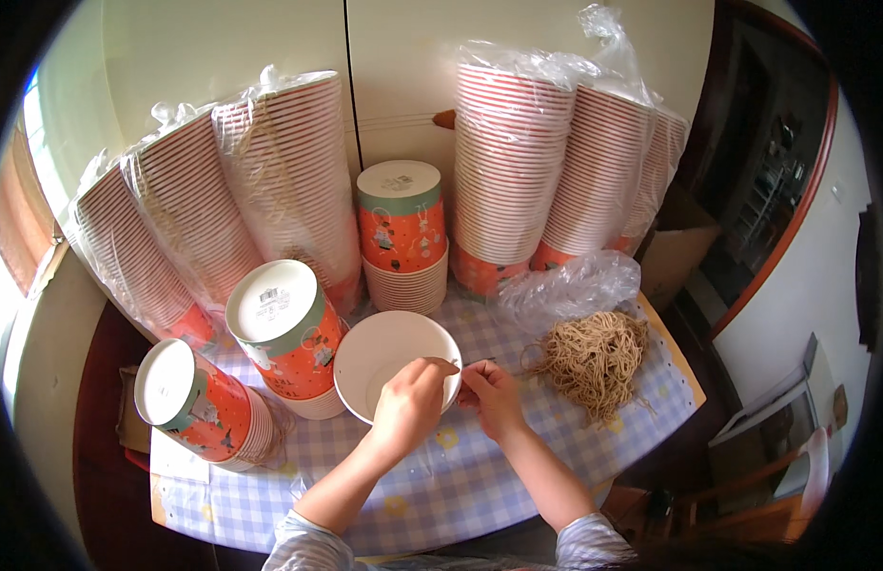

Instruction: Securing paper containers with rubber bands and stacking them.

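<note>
Your sleeves (308, 545) lie nearest; beyond them your left hand (411, 400) and right hand (494, 395) meet at the right rim of the white tub (377, 354), mouth up on the worktop (451, 495); both are curled nearly closed, though what they pinch cannot be made out; best brace that light rim, work by fingertip, and avoid knocking the orange stack (294, 347) just left.
</note>
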A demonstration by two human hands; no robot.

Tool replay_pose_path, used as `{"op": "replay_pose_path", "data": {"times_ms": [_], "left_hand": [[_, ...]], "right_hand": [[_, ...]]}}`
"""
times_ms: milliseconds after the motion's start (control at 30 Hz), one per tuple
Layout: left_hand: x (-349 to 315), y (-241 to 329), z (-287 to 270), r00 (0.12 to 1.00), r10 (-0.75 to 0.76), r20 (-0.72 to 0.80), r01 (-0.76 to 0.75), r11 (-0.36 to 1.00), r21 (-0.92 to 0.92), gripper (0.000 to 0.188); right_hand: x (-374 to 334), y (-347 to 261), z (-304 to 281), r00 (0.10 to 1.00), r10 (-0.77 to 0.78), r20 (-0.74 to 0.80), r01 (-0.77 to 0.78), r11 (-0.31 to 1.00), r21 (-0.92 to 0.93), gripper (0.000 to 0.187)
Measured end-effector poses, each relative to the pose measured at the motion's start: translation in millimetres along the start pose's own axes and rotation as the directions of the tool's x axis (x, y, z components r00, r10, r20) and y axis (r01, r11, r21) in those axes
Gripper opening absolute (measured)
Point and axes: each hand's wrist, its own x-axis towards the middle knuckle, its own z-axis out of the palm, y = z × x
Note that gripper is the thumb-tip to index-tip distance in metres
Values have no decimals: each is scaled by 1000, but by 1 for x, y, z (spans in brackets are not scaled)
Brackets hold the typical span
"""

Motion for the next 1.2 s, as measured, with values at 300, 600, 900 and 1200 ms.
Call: {"op": "replay_pose_path", "data": {"times_ms": [300,600,900,1200], "left_hand": [[-4,-5,5,996,62,71,-73,982,172,26],[-2,-1,1,997,77,-6,-76,988,133,28],[0,-5,-1,995,-31,-97,29,999,-13,21],[-1,-9,-9,992,-60,-109,65,997,39,17]], "right_hand": [[35,-44,-76,738,-545,-397,591,807,-10,34],[15,-84,-146,184,-633,-752,751,584,-308,44],[-55,-55,-11,490,-781,387,821,265,-505,16],[-130,-92,74,-523,172,835,562,-667,489,31]]}}
